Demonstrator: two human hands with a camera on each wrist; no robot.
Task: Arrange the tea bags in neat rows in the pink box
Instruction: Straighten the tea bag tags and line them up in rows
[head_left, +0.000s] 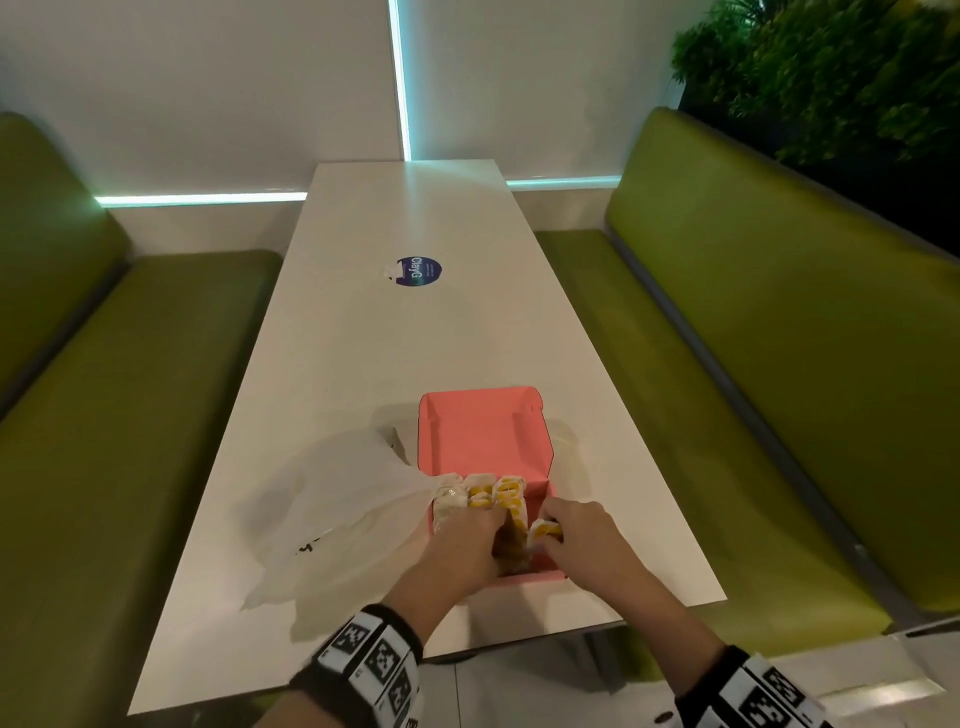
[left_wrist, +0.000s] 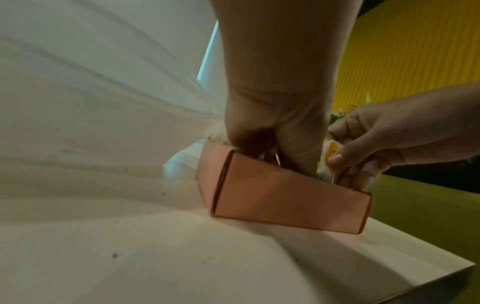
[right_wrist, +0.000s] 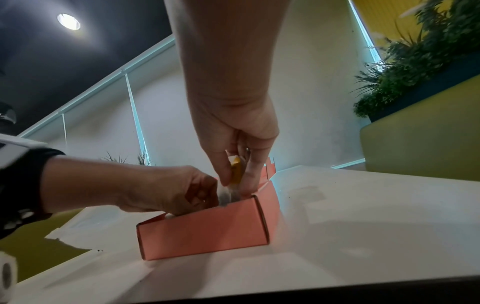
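The pink box (head_left: 535, 574) stands open near the table's front edge, its lid (head_left: 483, 431) leaning back. Several tea bags (head_left: 498, 493) with yellow tags stand in rows at its far left. My left hand (head_left: 467, 540) reaches into the box, fingers curled down round the tea bags there, fingertips hidden. My right hand (head_left: 576, 535) pinches one tea bag (head_left: 545, 530) by its yellow tag just above the box's right part. The right wrist view shows that tea bag (right_wrist: 237, 170) between thumb and fingers of the right hand (right_wrist: 233, 164), with the left hand (right_wrist: 166, 191) beside it, above the box (right_wrist: 205, 230).
A crumpled white plastic bag (head_left: 337, 519) lies against the box's left side. A round blue sticker (head_left: 418, 271) sits farther up the white table (head_left: 363, 364). Green benches (head_left: 753, 364) flank the table, and a plant (head_left: 831, 67) stands at the back right.
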